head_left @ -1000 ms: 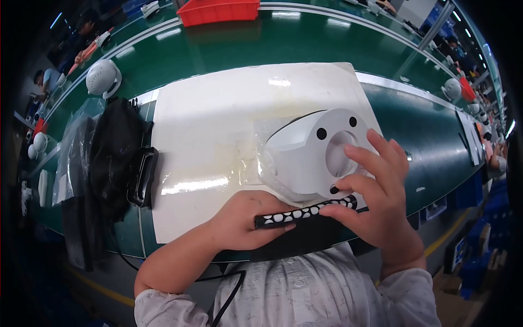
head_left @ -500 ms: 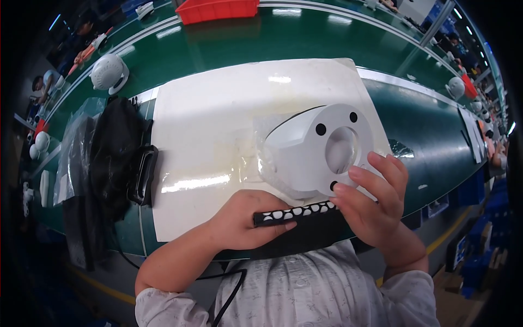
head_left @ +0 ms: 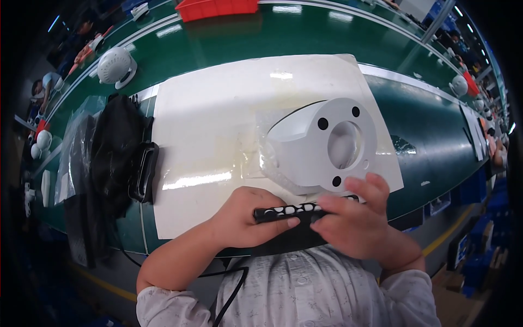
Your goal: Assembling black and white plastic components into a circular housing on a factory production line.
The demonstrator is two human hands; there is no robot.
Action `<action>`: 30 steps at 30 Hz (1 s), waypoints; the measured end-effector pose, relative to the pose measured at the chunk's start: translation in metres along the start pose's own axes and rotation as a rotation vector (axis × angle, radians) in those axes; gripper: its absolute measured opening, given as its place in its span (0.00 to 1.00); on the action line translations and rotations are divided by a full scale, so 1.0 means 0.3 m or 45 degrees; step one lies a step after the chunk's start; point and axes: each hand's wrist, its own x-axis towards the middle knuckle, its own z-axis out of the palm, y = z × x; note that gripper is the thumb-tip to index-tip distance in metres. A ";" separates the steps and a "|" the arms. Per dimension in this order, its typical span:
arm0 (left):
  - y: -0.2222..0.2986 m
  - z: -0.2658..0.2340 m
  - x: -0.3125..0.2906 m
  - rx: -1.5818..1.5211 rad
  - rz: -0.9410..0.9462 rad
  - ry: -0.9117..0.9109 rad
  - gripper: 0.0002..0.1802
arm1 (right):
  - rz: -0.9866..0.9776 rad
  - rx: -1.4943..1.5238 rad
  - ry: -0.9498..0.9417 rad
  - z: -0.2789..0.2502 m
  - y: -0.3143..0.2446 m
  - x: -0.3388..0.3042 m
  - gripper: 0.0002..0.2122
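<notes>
A long black strip with white round spots [head_left: 289,211] lies across both my hands at the near edge of a white mat [head_left: 218,114]. My left hand [head_left: 248,218] grips its left end with the fingers curled around it. My right hand [head_left: 354,220] pinches its right end, fingers on top. Just beyond my hands sits a white round plastic housing [head_left: 321,144] with a big centre hole and three small dark holes, resting on clear plastic wrap [head_left: 267,158].
Black parts in clear bags [head_left: 103,163] lie left of the mat on the green conveyor belt [head_left: 272,38]. A white fan-like unit [head_left: 117,65] stands at the far left and a red bin [head_left: 218,8] at the back. A black cable [head_left: 229,297] hangs over my shirt.
My right hand has come off the white housing and moved down toward me onto the strip's right end. My left hand and the strip have stayed about where they were.
</notes>
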 end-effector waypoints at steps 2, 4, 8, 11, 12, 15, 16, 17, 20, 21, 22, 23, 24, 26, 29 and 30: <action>0.005 0.000 0.010 0.042 -0.012 -0.027 0.10 | 0.024 0.016 0.002 -0.025 0.021 -0.004 0.05; 0.008 0.001 0.009 0.062 -0.040 0.015 0.08 | 0.241 0.135 0.079 -0.058 0.072 0.007 0.06; 0.012 0.009 0.026 0.030 -0.052 0.002 0.08 | 0.589 0.294 0.202 -0.078 0.179 0.033 0.05; 0.019 0.013 0.036 -0.001 -0.067 -0.002 0.08 | 0.710 0.526 0.128 -0.087 0.188 0.032 0.04; 0.017 0.013 0.039 0.012 -0.059 0.000 0.08 | 0.710 0.502 0.107 -0.095 0.188 0.034 0.03; 0.012 0.014 0.044 0.024 -0.047 0.007 0.08 | 0.716 0.483 0.071 -0.109 0.194 0.040 0.02; 0.011 0.015 0.046 0.020 -0.041 0.012 0.08 | 0.722 0.486 0.055 -0.115 0.197 0.040 0.02; 0.010 0.015 0.047 0.020 -0.041 0.010 0.08 | 0.723 0.485 0.056 -0.123 0.202 0.039 0.02; 0.007 0.014 0.051 -0.004 -0.061 0.019 0.08 | 0.592 0.361 -0.028 -0.144 0.215 0.038 0.02; 0.007 0.012 0.052 0.002 -0.056 0.007 0.08 | 0.579 0.371 -0.045 -0.149 0.217 0.042 0.01; 0.006 0.011 0.055 0.007 -0.048 -0.006 0.08 | 0.567 0.378 -0.061 -0.153 0.219 0.043 0.01; 0.005 0.013 0.056 0.006 -0.047 -0.008 0.08 | 0.569 0.376 -0.061 -0.151 0.218 0.043 0.01; 0.002 0.015 0.056 0.003 -0.036 0.001 0.08 | 0.609 0.423 -0.045 -0.144 0.215 0.045 0.01; -0.002 0.018 0.056 0.001 -0.024 0.010 0.08 | 0.648 0.469 -0.028 -0.135 0.215 0.041 0.02; -0.003 0.021 0.058 -0.027 -0.058 -0.002 0.07 | 0.652 0.477 -0.011 -0.130 0.219 0.031 0.03; 0.003 0.022 0.060 -0.035 -0.079 -0.003 0.07 | 0.648 0.460 -0.030 -0.135 0.220 0.030 0.03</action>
